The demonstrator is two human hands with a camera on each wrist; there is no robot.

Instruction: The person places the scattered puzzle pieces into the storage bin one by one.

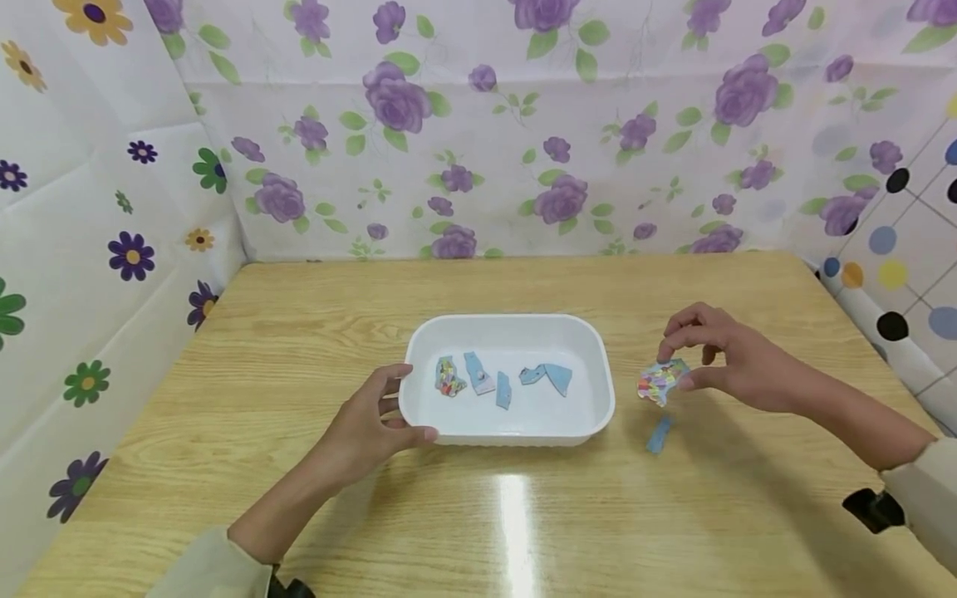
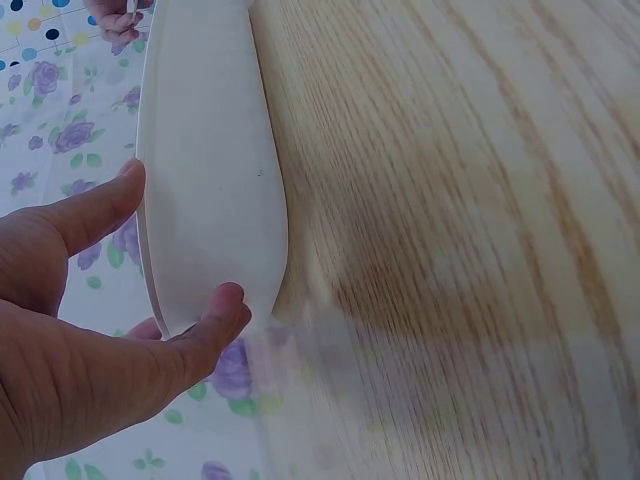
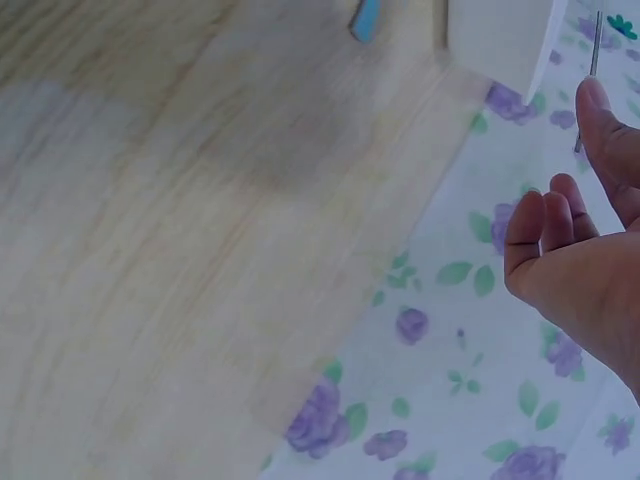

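Note:
A white rectangular plastic tray (image 1: 508,422) stands on the table. My left hand (image 1: 368,419) grips its left end, thumb over the near rim and fingers along the side; the left wrist view shows this hand (image 2: 110,330) against the tray wall (image 2: 210,150). Right of the tray, my right hand (image 1: 728,357) pinches a multicoloured, irregularly cut card piece (image 1: 658,382) above the table. The right wrist view shows this piece (image 3: 597,45) edge-on at the thumb. Inside the tray lie a multicoloured piece (image 1: 449,378) and several light-blue pieces (image 1: 504,390).
A small light-blue piece (image 1: 659,435) lies on the wooden table (image 1: 314,316), just below the right hand. Flower-patterned sheets (image 1: 508,149) hang behind and at the left of the table. A dotted sheet (image 1: 897,274) hangs at the right.

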